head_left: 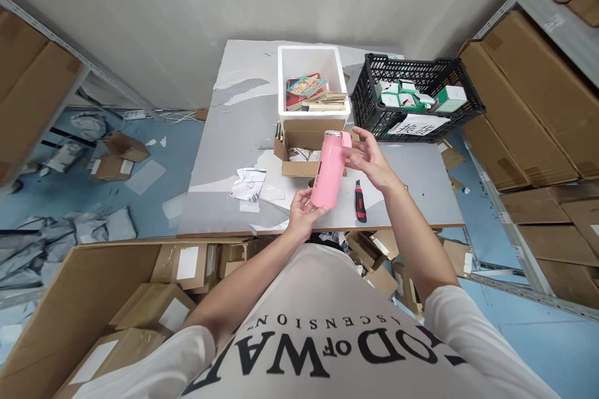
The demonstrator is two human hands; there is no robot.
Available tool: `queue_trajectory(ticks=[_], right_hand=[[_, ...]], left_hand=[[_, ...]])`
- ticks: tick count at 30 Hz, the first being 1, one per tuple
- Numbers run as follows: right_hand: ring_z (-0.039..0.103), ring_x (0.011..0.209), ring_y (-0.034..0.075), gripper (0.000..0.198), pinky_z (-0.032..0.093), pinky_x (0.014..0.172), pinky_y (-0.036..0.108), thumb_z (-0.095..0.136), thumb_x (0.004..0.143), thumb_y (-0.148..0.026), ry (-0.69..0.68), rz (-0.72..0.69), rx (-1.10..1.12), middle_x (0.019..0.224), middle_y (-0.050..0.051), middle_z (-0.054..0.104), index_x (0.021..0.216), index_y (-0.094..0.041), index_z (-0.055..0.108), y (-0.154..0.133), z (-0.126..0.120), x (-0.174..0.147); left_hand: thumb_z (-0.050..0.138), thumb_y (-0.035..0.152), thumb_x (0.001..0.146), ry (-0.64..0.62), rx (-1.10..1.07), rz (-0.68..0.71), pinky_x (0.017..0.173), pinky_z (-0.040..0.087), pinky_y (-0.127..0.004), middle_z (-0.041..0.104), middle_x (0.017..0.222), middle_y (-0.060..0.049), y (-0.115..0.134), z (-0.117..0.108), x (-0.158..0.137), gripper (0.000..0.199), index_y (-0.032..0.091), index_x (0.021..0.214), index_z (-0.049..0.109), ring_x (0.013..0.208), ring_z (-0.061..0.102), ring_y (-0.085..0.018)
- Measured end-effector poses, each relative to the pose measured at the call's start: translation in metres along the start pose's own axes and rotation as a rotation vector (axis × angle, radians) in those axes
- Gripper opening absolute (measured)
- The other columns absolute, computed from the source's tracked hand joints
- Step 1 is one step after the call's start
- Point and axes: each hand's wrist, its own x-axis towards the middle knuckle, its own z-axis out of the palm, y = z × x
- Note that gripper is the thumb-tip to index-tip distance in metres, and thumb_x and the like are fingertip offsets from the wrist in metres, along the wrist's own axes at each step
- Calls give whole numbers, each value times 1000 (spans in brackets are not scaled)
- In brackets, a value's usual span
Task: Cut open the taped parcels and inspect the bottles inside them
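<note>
A pink insulated bottle (329, 171) is held up above the table's front part, slightly tilted, with dark lettering on its side and a pink loop near its silver-topped lid. My left hand (302, 214) grips it at the base, fingers behind and thumb underneath. At the upper right, my right hand (372, 161) holds it by the loop, fingers bent around that side. Just behind the bottle stands an open cardboard box (299, 168) with crumpled wrapping inside. A red and black box cutter (360, 202) lies on the table below my right hand.
Behind the box stands a white foam box (282, 84) holding books. A black crate (362, 103) with small green-and-white boxes is at the right. Crumpled plastic packaging (248, 184) lies on the grey table (206, 156). Cartons (154, 305) fill a large box at the lower left.
</note>
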Motion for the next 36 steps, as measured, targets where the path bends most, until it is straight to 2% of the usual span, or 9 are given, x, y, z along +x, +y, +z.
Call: queue_trajectory(ticks=[6, 11, 15, 19, 25, 28, 30, 32, 36], right_hand=[[59, 95, 20, 47, 56, 77, 35, 80, 65, -45, 56, -33, -156, 106, 2, 62, 104, -28, 61, -4, 2, 6], [56, 79, 15, 46, 58, 64, 33, 78, 66, -46, 30, 62, -237, 89, 0, 58, 104, -25, 63, -4, -6, 7], [52, 72, 12, 47, 57, 60, 31, 79, 64, -48, 78, 15, -302, 79, -2, 54, 100, -22, 64, 2, -6, 9], [57, 77, 15, 45, 57, 66, 33, 75, 68, -51, 82, -126, -341, 88, 1, 62, 101, -22, 65, 4, -9, 11], [61, 100, 22, 51, 53, 88, 40, 73, 72, -54, 224, -458, -434, 110, 6, 64, 113, -25, 61, 11, -19, 4], [57, 113, 26, 53, 49, 96, 44, 69, 75, -55, 283, -572, -506, 118, 9, 60, 117, -25, 60, 32, -18, -11], [55, 119, 28, 52, 46, 100, 47, 66, 78, -55, 332, -607, -559, 120, 11, 59, 119, -25, 59, 49, -18, -22], [54, 120, 29, 51, 46, 101, 49, 66, 79, -55, 368, -610, -614, 119, 12, 59, 119, -24, 58, 64, -18, -33], [55, 120, 30, 50, 47, 99, 51, 67, 79, -51, 361, -606, -655, 121, 13, 58, 120, -24, 58, 80, -21, -46]], left_hand=[[89, 19, 47, 20, 116, 142, 88, 50, -32, 54, 116, -4, -11, 5, 1, 65, 23, 98, 51, 106, 57, -18], [90, 23, 44, 71, 244, 238, 81, 52, -30, 51, 107, -3, -26, 1, 3, 68, 23, 96, 47, 102, 53, -16], [90, 29, 46, 98, 355, 329, 82, 53, -31, 48, 110, -3, -38, -3, 5, 68, 24, 99, 47, 106, 52, -17], [89, 37, 51, 75, 471, 429, 89, 52, -37, 49, 115, -6, -42, -13, 10, 73, 25, 109, 46, 112, 52, -21], [91, 47, 43, 76, 883, 490, 106, 37, -54, 40, 136, -15, -38, -56, 35, 111, 24, 135, 33, 132, 41, -36], [88, 50, 48, 15, 1008, 521, 107, 37, -55, 42, 135, -17, -40, -68, 53, 106, 21, 135, 35, 130, 43, -36], [84, 50, 57, -4, 1025, 562, 105, 39, -53, 47, 130, -16, -43, -68, 63, 93, 20, 132, 38, 127, 47, -34], [82, 51, 59, -12, 1017, 574, 104, 40, -52, 49, 130, -16, -48, -64, 70, 91, 20, 132, 38, 125, 49, -33], [89, 54, 42, -120, 1014, 539, 106, 38, -54, 44, 140, -20, -54, -59, 78, 121, 19, 140, 28, 130, 45, -38]])
